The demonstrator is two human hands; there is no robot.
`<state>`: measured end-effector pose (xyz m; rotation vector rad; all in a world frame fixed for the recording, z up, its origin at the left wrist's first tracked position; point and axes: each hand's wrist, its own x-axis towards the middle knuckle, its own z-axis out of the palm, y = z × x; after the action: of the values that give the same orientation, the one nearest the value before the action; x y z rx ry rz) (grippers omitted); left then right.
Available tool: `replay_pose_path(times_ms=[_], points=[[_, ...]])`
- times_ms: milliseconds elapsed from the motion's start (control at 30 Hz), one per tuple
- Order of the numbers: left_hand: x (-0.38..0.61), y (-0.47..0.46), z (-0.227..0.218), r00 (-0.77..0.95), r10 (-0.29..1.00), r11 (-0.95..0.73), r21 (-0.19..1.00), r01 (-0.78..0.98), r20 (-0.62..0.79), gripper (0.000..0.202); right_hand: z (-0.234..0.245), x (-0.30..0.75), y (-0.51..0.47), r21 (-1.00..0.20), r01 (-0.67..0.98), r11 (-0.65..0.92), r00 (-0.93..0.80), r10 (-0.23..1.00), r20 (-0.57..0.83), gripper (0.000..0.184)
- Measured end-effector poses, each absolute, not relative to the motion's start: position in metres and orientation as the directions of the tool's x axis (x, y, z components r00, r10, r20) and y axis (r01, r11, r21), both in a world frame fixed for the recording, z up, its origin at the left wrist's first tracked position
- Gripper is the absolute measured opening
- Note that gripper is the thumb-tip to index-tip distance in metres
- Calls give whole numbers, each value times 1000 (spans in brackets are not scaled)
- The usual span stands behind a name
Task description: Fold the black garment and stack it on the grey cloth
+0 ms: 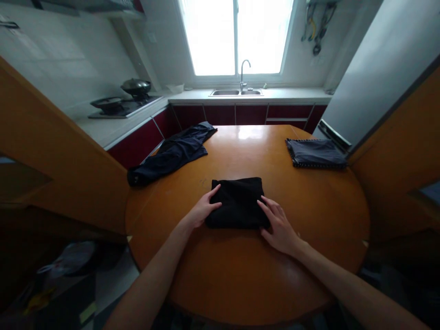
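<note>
A black folded cloth (237, 201) lies flat in the middle of a round orange wooden table (240, 270). My left hand (203, 208) rests on the cloth's left edge, fingers stretched out and lying flat. My right hand (280, 224) presses the cloth's right near corner, its fingers also spread and flat. Neither hand grips anything.
A crumpled dark navy garment (172, 153) hangs over the table's far left edge. A folded grey cloth (316, 153) lies at the far right. Beyond are a counter with a sink (236, 92) and faucet under a bright window, and a stove with a wok (135, 87) at left.
</note>
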<state>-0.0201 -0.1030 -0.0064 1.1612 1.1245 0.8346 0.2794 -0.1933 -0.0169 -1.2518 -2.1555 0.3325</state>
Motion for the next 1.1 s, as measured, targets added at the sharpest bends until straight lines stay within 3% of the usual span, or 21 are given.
replay_pose_path(times_ms=[300, 433, 600, 767, 933, 1100], points=[[-19, -103, -2, 261, 937, 215, 973, 83, -230, 92, -26, 274, -186, -450, 764, 461, -294, 871, 394, 93], [-18, -104, 0, 252, 941, 199, 973, 120, -224, 90, -27, 281, -190, -318, 811, 491, -380, 856, 352, 93], [-18, -104, -1, 275, 928, 250, 967, 42, -252, 94, -23, 282, -190, -168, 821, 545, -481, 820, 310, 88], [-28, -118, 5, 272, 933, 240, 971, 8, -233, 82, -24, 280, -188, -174, 815, 552, -482, 814, 323, 86], [-29, -140, 7, 202, 969, 87, 963, 257, -141, 72, -27, 280, -188, -210, 789, 578, -482, 794, 371, 88], [-30, -142, -1, 223, 973, -8, 951, 309, -64, 69, -29, 280, -188, -229, 769, 597, -490, 780, 390, 88]])
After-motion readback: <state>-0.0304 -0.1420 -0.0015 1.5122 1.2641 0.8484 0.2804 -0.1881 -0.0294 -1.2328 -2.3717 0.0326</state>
